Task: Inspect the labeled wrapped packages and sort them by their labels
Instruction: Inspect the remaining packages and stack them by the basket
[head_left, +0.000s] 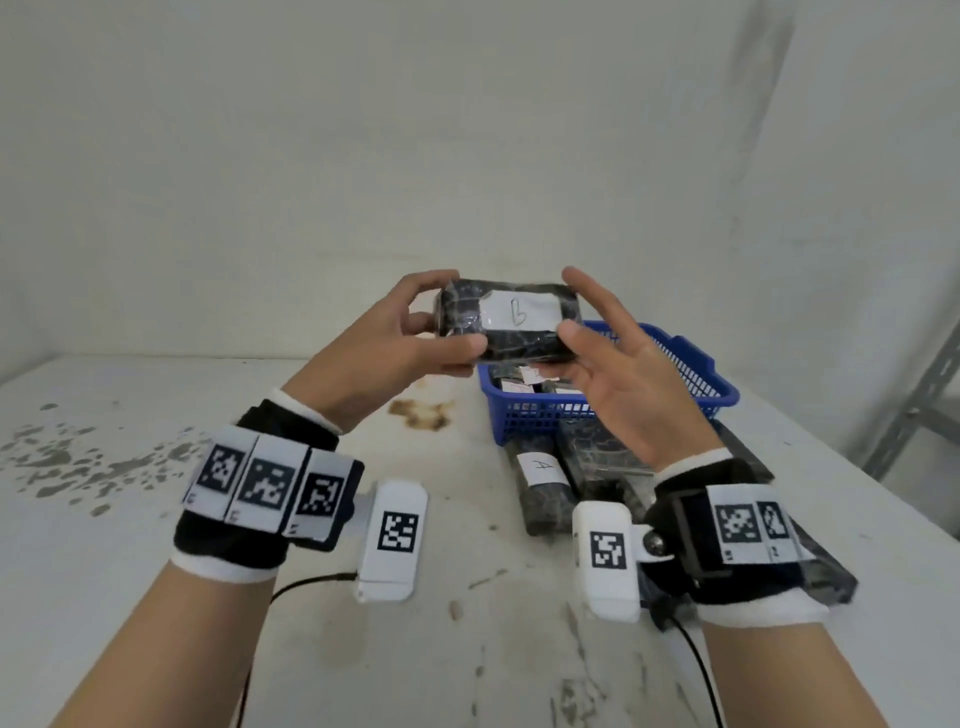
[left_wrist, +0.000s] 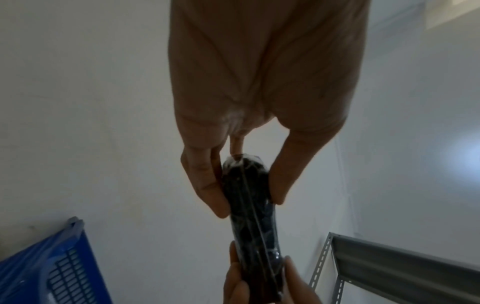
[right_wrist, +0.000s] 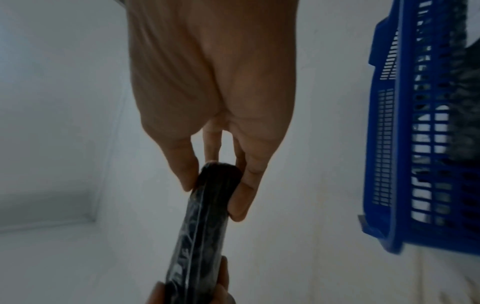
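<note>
A dark plastic-wrapped package (head_left: 506, 321) with a white label marked "b" is held up level in front of me, above the table. My left hand (head_left: 415, 332) pinches its left end between thumb and fingers; my right hand (head_left: 587, 332) pinches its right end the same way. In the left wrist view the package (left_wrist: 246, 197) shows edge-on between the left hand's fingers (left_wrist: 207, 191). Edge-on too in the right wrist view, the package (right_wrist: 207, 205) sits between thumb and fingers. A package labelled "A" (head_left: 540, 483) lies on the table in front of the blue basket (head_left: 696, 384).
The blue basket holds more labelled packages (head_left: 524, 379). Other dark packages (head_left: 602, 457) lie beside the "A" one, partly under my right wrist. The white table (head_left: 156, 519) is stained, with a brown mark (head_left: 421, 413). A grey metal shelf frame (head_left: 914, 415) stands at right.
</note>
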